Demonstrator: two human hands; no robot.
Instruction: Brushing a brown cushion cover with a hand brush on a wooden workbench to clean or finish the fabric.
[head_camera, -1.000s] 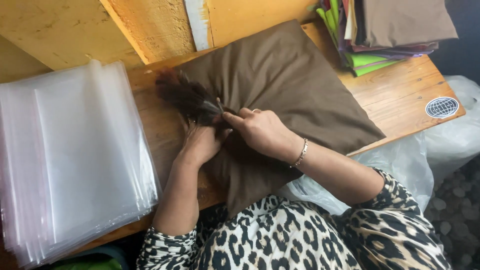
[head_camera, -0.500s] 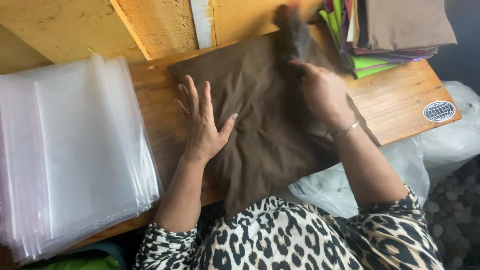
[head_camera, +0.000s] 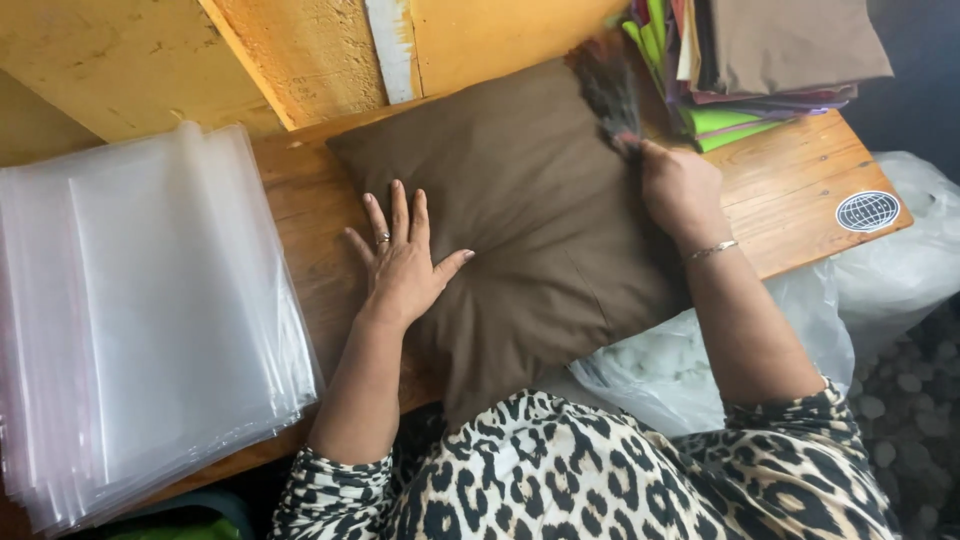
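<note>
wooden table (head_camera: 800, 175) — worn planks | on it: brown cushion (head_camera: 530, 210) at middle | stack of clear plastic bags (head_camera: 140, 310) left | pile of folded fabrics (head_camera: 760, 60) — far right corner

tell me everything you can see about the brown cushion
The brown cushion is a square, plump pillow in plain matte dark-brown fabric, lightly creased. It lies flat and turned at an angle on the wooden table, its near corner hanging over the edge toward the person. The left hand presses flat on its left side; the right hand, gripping a dark feathery brush, rests at its far right corner.
</note>
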